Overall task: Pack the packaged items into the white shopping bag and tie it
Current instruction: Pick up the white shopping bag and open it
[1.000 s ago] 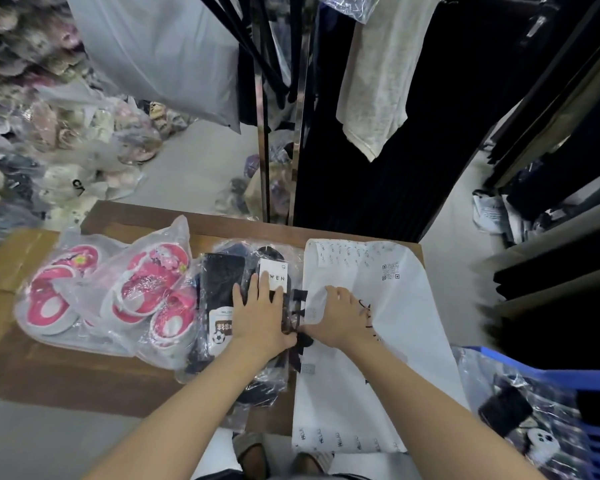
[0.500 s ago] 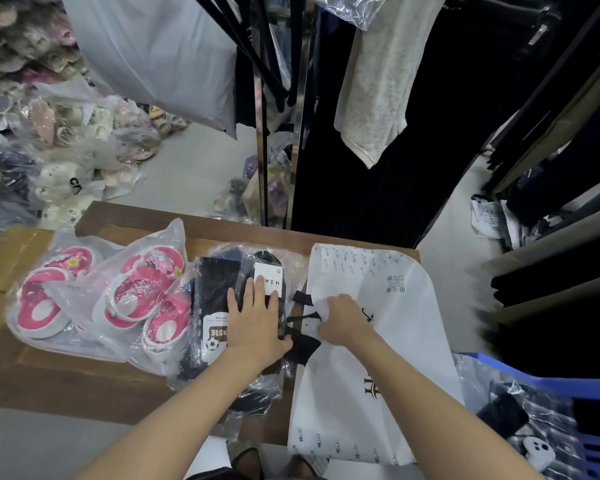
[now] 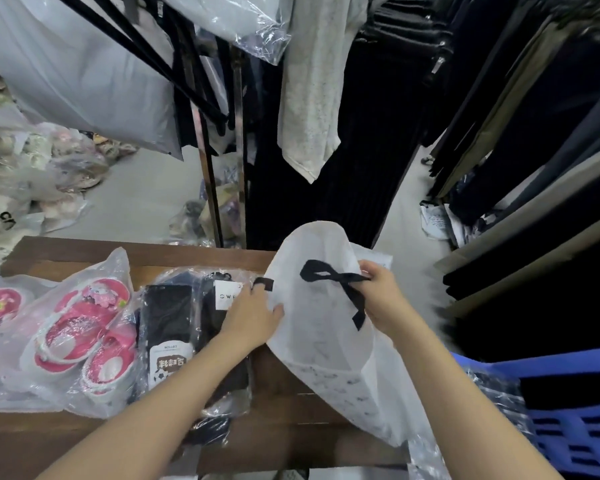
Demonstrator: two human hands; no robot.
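The white shopping bag (image 3: 321, 327) with black ribbon ties is lifted off the wooden table (image 3: 284, 393), its mouth held apart toward me. My right hand (image 3: 383, 299) pinches the bag's right rim together with a black ribbon (image 3: 329, 277). My left hand (image 3: 253, 315) grips the left rim, a short black ribbon end beside its fingertips. Left of the bag lie clear packets of black socks (image 3: 168, 327), partly under my left forearm. Farther left sit plastic bags of pink children's sandals (image 3: 80, 334).
A blue plastic crate (image 3: 568, 420) with packaged goods stands at the lower right. Dark garments and a pale cloth (image 3: 312, 98) hang on racks behind the table. Bagged shoes (image 3: 32, 168) are piled on the floor at the left.
The bag lay flat on the table with both hands at its ribbons. Now both hands have lifted it and pulled its mouth apart. My left hand has left the sock packet.
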